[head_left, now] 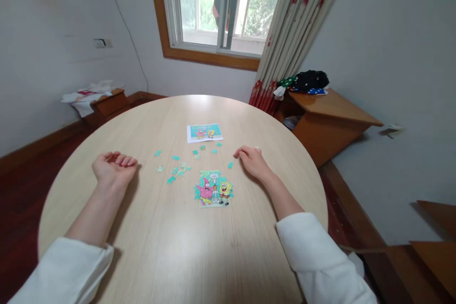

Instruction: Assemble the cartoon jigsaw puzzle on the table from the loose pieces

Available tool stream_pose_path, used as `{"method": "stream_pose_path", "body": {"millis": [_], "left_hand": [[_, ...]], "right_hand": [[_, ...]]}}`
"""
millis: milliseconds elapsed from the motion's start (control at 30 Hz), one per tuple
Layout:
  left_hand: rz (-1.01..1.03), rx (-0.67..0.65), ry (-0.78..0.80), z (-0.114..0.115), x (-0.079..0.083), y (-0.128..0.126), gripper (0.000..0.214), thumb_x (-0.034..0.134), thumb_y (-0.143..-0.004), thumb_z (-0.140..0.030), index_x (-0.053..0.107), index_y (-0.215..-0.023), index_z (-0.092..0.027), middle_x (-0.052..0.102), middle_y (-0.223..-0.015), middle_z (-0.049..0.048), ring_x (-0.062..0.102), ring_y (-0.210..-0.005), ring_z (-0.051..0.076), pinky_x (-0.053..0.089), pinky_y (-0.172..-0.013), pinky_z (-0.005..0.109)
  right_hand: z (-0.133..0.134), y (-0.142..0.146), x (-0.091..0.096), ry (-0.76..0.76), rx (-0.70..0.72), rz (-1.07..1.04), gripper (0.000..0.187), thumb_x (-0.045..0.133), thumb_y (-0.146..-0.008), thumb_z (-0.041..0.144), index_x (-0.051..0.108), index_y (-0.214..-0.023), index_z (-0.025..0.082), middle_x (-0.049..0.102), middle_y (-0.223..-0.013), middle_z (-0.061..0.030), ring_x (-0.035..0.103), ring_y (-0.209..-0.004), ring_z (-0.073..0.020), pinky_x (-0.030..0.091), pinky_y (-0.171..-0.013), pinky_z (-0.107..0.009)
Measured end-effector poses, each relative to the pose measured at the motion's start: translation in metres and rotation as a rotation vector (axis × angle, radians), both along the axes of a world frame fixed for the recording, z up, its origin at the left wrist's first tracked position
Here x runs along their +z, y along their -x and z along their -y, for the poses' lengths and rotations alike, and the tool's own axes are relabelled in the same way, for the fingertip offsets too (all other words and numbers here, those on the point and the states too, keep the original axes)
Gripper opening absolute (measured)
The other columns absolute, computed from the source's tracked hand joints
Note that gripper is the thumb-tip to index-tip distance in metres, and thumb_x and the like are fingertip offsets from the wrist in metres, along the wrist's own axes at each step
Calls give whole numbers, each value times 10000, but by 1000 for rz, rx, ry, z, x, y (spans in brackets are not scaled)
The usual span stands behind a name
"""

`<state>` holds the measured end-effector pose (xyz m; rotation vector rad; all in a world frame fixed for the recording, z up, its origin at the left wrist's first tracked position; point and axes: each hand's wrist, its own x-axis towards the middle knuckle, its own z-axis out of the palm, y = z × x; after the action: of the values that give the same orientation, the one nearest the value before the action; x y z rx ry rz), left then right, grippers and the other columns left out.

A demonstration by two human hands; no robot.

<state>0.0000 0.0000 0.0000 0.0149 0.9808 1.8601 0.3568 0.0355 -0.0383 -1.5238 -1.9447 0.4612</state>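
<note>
On the tabletop, my left hand [114,167] rests palm up at the left, its fingers loosely curled together and nothing visible in them. My right hand [252,159] lies to the right of the loose pieces, fingers bent inward and tips lowered to the table; whatever they may hold is hidden. A turquoise puzzle piece [230,165] sits just below its fingertips. Between my hands is a partly joined jigsaw puzzle [214,189] showing a pink, a grey-green and a yellow cartoon figure. Several loose puzzle pieces [175,170] are scattered above and to its left.
A printed picture card [204,133] lies beyond the pieces on the round wooden table [156,256]. Cloths [310,80] top a wooden stand at the right, and papers or cloth [93,94] cover another at the left. A curtain [285,33] hangs beside the window.
</note>
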Motion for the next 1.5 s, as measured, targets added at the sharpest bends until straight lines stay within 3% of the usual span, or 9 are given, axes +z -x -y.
{"method": "stream_pose_path", "body": {"millis": [367,833,900,1033,1267,1500], "left_hand": [[20,-28,2,0,2,-4,192,363,-772,-122,277,-621,-204,176,-475,-76,186,-369,71,209,-371,206],[0,-309,22,-2,4,-14,176,389,-835,-166,366,-662,-195,360,-537,-44,312,-388,77,318,-398,204],[-28,-372,50,0,4,-14,152,394,-847,-210,421,-699,-189,390,-540,-29,370,-413,102,405,-427,242],[-56,-468,82,1,4,-10,171,408,-864,-295,507,-783,-181,481,-579,21,505,-504,170,552,-609,432],[-66,-586,8,1,-1,-7,239,404,-878,-363,544,-874,-169,553,-639,64,541,-552,205,531,-735,613],[-36,-659,23,5,-1,-13,255,404,-885,-401,528,-931,-183,540,-655,49,548,-563,209,509,-772,649]], "right_hand": [[4,8,0,28,119,-26,283,386,-863,196,653,-771,199,728,-837,-30,643,-842,-169,313,-977,-365],[10,10,10,52,159,1,299,389,-834,182,642,-677,206,722,-772,-19,621,-799,-173,301,-976,-378],[10,10,9,48,165,-2,300,389,-835,185,643,-678,209,723,-772,-19,620,-793,-172,306,-972,-373],[10,9,10,53,167,0,305,384,-839,184,648,-687,207,723,-784,-23,616,-806,-175,303,-976,-382],[11,10,10,65,161,1,296,391,-834,179,651,-695,204,722,-787,-24,619,-813,-179,300,-978,-388],[10,9,11,54,163,-3,286,406,-827,169,652,-687,209,722,-770,-22,629,-793,-179,339,-944,-374]]}}
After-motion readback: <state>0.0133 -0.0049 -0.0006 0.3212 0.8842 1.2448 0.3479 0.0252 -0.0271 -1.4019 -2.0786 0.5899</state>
